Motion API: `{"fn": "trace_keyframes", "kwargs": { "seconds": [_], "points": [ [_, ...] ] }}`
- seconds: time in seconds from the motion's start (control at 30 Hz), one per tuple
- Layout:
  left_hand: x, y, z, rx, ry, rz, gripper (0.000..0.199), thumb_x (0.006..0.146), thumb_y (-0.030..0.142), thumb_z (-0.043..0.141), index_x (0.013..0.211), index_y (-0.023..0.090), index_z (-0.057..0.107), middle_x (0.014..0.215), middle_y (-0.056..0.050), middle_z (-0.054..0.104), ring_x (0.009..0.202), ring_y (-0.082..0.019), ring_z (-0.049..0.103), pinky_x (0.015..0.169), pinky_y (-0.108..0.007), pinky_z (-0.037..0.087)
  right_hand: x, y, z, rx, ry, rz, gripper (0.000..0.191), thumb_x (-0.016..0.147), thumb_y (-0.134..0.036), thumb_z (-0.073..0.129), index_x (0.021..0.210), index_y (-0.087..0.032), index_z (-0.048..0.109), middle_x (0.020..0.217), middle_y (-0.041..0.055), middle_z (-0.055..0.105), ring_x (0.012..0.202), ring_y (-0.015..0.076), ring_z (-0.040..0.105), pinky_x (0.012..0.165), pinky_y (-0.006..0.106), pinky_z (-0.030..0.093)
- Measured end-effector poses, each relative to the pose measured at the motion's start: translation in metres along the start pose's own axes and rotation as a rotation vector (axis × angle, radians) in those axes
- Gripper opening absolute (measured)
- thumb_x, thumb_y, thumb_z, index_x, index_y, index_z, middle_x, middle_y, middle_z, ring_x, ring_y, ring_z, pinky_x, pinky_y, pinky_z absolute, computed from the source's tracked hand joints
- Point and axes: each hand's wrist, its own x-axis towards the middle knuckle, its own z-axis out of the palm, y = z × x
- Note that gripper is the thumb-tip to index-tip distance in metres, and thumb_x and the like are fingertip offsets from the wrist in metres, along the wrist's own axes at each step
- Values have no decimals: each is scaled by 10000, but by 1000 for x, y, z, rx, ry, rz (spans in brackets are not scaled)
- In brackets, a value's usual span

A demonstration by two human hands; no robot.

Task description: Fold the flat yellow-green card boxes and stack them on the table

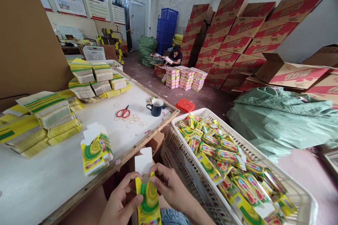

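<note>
Head view: we have a yellow-green carton (148, 204) upright in front of the lap, between both hands, white flap raised, lower end cut off by the bottom edge. Left hand (121, 197) is curled closed around its left side, thumb on the front face; fingers behind it are hidden. Right hand (169, 184) pinches the top right edge, thumb and fingers nearly together. We can't make out what's inside the carton. Left, on the table (111, 116): a small stack of flat cartons (96, 151), bundles (50, 119) running out of frame, red-handled scissors (123, 112), a mug (155, 107), contents unclear. Right: white basket (198, 179) of packets (224, 154), overlapping, lower ones buried. Far back, a person (175, 56) sits half hidden behind pink packs (185, 77); lettering there too small to read.
</note>
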Motion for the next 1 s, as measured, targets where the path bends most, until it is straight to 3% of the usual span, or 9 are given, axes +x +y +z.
{"fn": "trace_keyframes", "kwargs": {
  "seconds": [0.1,0.2,0.3,0.37,0.43,0.53,0.63,0.77,1.0],
  "points": [
    [-1,-5,5,-71,35,17,687,770,423,701,1353,250,381,1093,-105,735,986,-283,682,804,-370,547,2,-1,1,-32,62,-37,322,954,-397,493,800,-165,654,737,17,594,672,126,533,609,228,401],
    [-2,-11,10,-136,120,15,901,753,438,714,1460,272,181,1162,-113,713,1054,-284,663,846,-385,547,3,-1,2,29,147,-83,231,936,-385,537,1001,-189,640,835,37,642,760,153,585,680,248,436],
    [1,-13,8,-44,112,33,698,770,441,688,1378,244,407,1218,-115,689,1134,-292,626,934,-387,524,2,-1,-2,73,193,-105,311,934,-420,527,1151,-210,598,888,48,659,792,165,603,708,265,460],
    [4,-13,5,98,109,76,510,798,425,656,1262,238,557,1263,-99,667,1170,-292,605,965,-369,515,0,-1,-8,24,198,-114,337,957,-448,459,1006,-200,682,895,60,658,851,180,600,766,286,456],
    [8,-14,1,237,94,114,434,823,415,621,1226,255,602,1289,-76,654,1152,-282,622,940,-339,537,-3,-1,-14,-3,137,-69,338,944,-447,478,944,-193,702,864,47,649,832,177,589,747,276,446],
    [11,-21,0,334,30,132,437,859,404,570,1284,302,566,1314,-47,642,1120,-262,650,918,-308,551,-5,1,-17,-50,10,105,288,817,-284,662,1090,-207,616,708,-37,596,617,118,521,564,207,377],
    [14,-34,1,329,2,175,447,888,381,529,1333,348,509,1362,-23,607,1175,-253,618,951,-309,530,-4,1,-14,-271,57,197,343,711,-106,652,1032,-206,582,602,-84,521,533,101,465,511,192,311],
    [18,-41,0,293,-57,173,458,904,366,509,1359,352,461,1411,-34,559,1230,-257,575,952,-327,533,-1,-4,-10,-458,112,197,330,691,-89,603,997,-204,559,616,-75,515,559,118,512,538,200,326],
    [14,-16,13,238,9,111,464,881,388,547,1329,276,497,1423,-75,542,1232,-266,569,998,-343,500,2,-11,-4,-477,98,246,384,660,-95,600,1014,-215,509,581,-93,485,517,121,509,512,195,311]
  ]
}}
